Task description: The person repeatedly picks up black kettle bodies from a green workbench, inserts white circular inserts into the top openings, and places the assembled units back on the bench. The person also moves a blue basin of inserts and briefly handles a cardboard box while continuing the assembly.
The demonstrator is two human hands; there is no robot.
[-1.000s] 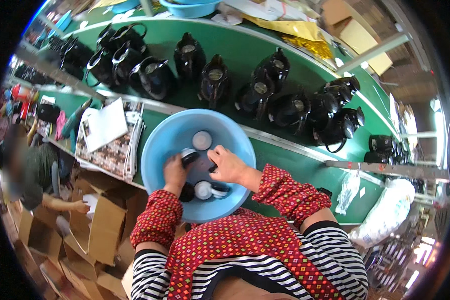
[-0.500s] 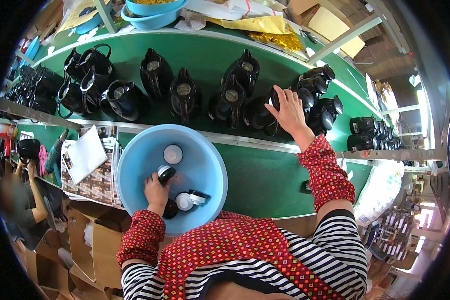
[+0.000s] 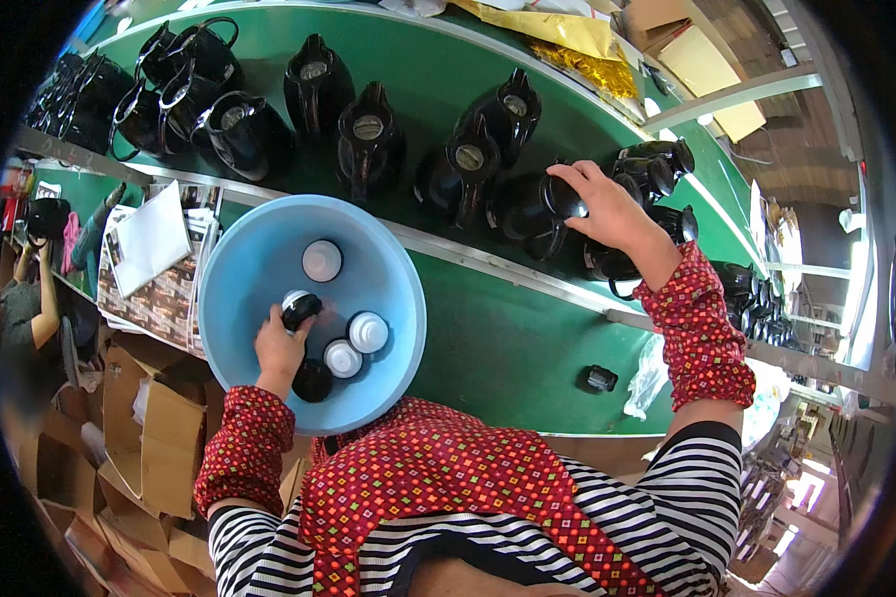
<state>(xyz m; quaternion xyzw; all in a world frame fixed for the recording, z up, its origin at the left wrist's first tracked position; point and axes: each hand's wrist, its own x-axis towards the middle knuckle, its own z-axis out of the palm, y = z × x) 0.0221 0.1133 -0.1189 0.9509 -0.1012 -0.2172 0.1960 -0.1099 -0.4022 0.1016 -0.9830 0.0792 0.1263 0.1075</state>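
In the large blue basin my left hand has its fingers closed round a round black-and-white lid. Near it in the basin lie white-faced lids and a black lid. Farther right, my right hand grips a shiny black lid at the mouth of a black jug, which leans over on the green bench. Whether the lid is seated in the jug, I cannot tell.
Several black jugs with handles stand along the green bench, and more crowd the right. A small black part lies nearer me. Printed sheets with a white paper are left of the basin; cardboard boxes sit below. Another person works far left.
My view has shifted, so basin and jugs appear higher. A lid that lay tipped on its side in the basin now shows its white face. Both hands keep their grips.
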